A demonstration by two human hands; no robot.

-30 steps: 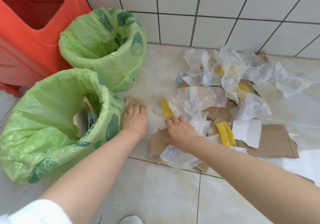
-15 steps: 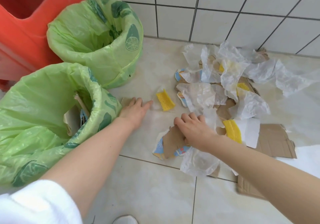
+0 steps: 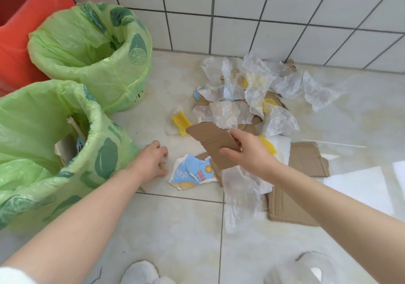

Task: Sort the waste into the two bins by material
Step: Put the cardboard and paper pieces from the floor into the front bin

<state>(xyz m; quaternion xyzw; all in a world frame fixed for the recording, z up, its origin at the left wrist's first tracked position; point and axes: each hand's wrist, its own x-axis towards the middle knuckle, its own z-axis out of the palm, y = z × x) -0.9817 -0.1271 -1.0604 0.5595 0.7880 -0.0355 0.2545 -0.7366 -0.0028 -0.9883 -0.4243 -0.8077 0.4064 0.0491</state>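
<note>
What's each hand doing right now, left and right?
Left hand: low on the floor beside the near bin, fingers curled round a small brown scrap.
Right hand: raised, gripping a torn piece of cardboard.

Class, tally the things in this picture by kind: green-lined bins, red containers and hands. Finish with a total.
Green-lined bins: 2
Red containers: 1
Hands: 2, the right holding a cardboard piece
Total: 5
</note>
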